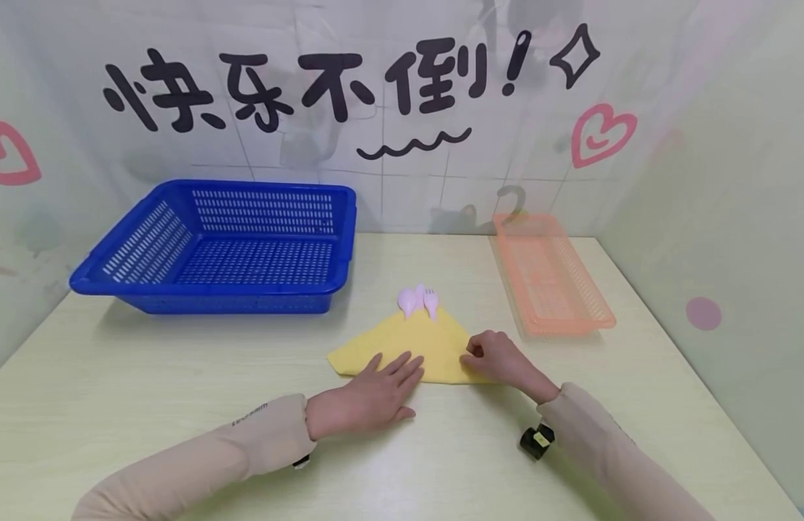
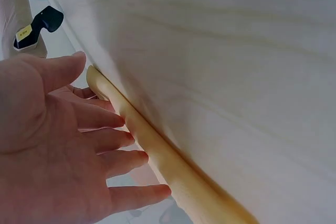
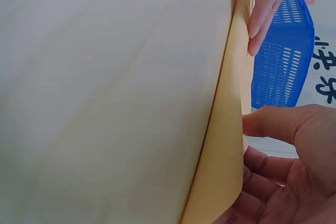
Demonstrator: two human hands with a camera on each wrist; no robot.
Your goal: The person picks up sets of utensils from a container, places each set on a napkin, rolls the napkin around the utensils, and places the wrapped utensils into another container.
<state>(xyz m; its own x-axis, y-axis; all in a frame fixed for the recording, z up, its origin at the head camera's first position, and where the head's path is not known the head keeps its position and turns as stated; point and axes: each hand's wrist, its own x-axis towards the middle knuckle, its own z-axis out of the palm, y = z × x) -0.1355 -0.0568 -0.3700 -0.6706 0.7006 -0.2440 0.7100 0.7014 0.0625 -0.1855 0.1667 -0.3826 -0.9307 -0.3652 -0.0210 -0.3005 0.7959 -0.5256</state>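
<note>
Here, yellow cloth [image 1: 408,347] under both hands.

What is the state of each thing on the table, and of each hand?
yellow cloth: folded into a triangle, lying flat on the table.
pink spoon and fork: tucked under the cloth's top corner, heads sticking out.
blue basket: upright, nothing inside.
orange tray: upright, nothing inside.
left hand: fingers straight, pressing the cloth.
right hand: fingers curled, pinching the cloth's right corner.
</note>
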